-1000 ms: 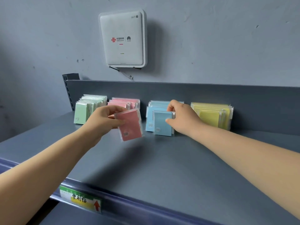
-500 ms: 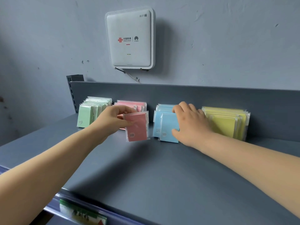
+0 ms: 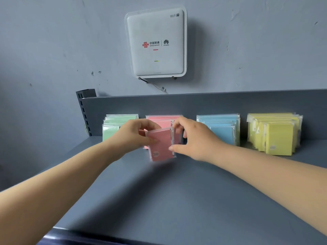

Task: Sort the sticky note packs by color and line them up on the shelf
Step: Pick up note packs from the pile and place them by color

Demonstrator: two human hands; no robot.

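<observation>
Grey shelf (image 3: 159,200) surface fills the foreground, its front edge cut off at the bottom. We see our left hand (image 3: 131,137) gripping a pink pack (image 3: 160,145), thumb across its face, at the front of the pink row (image 3: 162,119). Our right hand (image 3: 194,138) pinches the pack's clear right edge; its fingertips are hidden behind the wrapper. Our hands partly cover the green row (image 3: 115,124) and blue row (image 3: 223,128). Rightmost stands the yellow row (image 3: 276,133). Above hangs a white router (image 3: 155,43).
</observation>
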